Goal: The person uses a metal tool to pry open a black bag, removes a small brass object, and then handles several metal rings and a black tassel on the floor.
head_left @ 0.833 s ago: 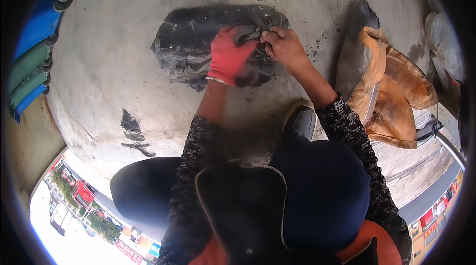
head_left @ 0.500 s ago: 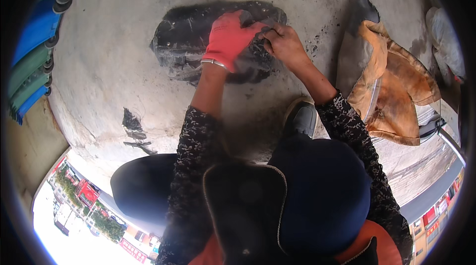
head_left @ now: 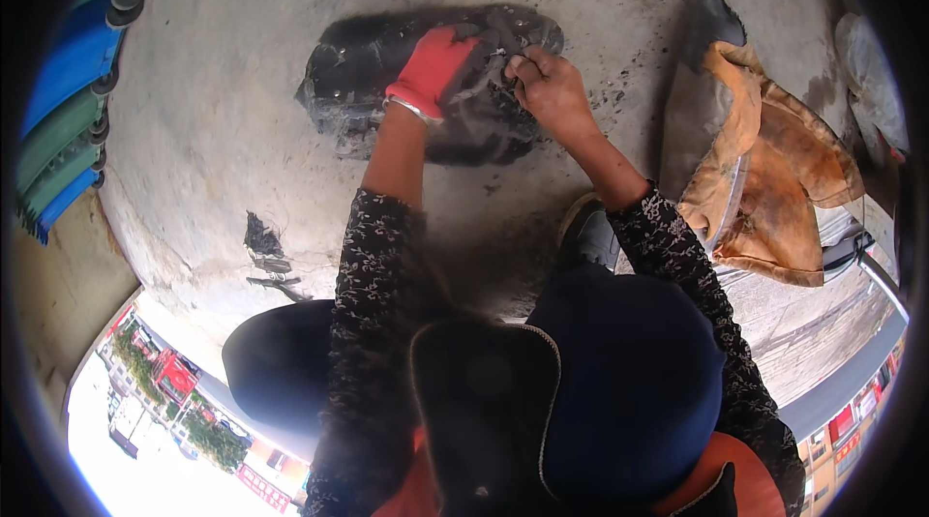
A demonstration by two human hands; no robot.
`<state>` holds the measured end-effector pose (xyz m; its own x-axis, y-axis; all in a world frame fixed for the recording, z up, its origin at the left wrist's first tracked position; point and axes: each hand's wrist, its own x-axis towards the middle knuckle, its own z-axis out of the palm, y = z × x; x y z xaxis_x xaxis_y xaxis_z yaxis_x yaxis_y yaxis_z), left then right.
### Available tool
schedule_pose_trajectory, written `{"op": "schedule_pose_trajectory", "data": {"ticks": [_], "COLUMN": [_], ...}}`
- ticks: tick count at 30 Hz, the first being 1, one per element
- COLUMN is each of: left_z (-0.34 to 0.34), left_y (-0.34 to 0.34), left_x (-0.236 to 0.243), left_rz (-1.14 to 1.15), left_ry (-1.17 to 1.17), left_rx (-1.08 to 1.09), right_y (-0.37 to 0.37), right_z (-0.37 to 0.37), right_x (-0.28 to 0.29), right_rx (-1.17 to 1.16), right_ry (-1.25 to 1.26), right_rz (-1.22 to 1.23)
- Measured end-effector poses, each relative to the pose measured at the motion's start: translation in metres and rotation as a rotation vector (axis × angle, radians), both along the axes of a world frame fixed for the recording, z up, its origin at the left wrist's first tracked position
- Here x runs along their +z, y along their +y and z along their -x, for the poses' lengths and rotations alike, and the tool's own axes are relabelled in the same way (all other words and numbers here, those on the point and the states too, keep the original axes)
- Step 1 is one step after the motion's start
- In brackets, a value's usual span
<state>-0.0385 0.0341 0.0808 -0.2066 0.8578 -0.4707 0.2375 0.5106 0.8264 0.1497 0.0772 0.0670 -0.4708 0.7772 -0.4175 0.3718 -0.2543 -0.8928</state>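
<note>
A dusty black piece (head_left: pixel 373 53), sheet-like with small light spots, lies on the concrete floor ahead of me; its exact kind I cannot make out. My left hand (head_left: pixel 433 72), in a red glove with dark fingertips, is closed over the middle of it and grips a raised dark part. My right hand (head_left: pixel 552 96), bare, is held in a pinch at the piece's right side, close to the left fingertips. Whatever sits between its fingers is too small and hidden to name.
To the right lies a stained tan-orange cloth or leather item (head_left: pixel 774 178) with a dark end. Black scraps (head_left: pixel 263 238) rest on the floor at the left, and crumbs are scattered beyond. Blue and green panels (head_left: pixel 73 58) line the left edge. My shoe (head_left: pixel 592 235) stands below the right hand.
My right hand has drawn slightly down and apart from the left, its fingers now curled tighter. The left glove has turned a little and shifted slightly left, still on the black piece.
</note>
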Motion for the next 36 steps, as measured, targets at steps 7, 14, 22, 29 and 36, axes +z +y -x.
{"op": "schedule_pose_trajectory", "data": {"ticks": [7,14,22,29,36], "left_z": [0.004,0.001,-0.050,-0.060,-0.058], "left_y": [-0.005,-0.011,-0.007,-0.012,-0.033], "left_x": [-0.009,-0.005,0.038,0.066,0.020], "left_rz": [-0.019,-0.149,-0.044,0.193,0.107], "left_ry": [0.087,0.110,0.625,0.466,0.115], "left_rx": [0.006,0.086,0.305,0.315,0.475], "right_y": [0.001,0.002,0.007,0.024,0.022], "right_z": [0.001,0.001,-0.006,-0.022,-0.023], "right_x": [0.009,0.010,0.021,0.033,0.025], "right_rx": [0.052,0.044,0.109,0.355,0.402], "right_ry": [-0.024,-0.026,-0.068,-0.148,-0.091], "right_rz": [-0.022,0.007,-0.063,-0.291,-0.330]}}
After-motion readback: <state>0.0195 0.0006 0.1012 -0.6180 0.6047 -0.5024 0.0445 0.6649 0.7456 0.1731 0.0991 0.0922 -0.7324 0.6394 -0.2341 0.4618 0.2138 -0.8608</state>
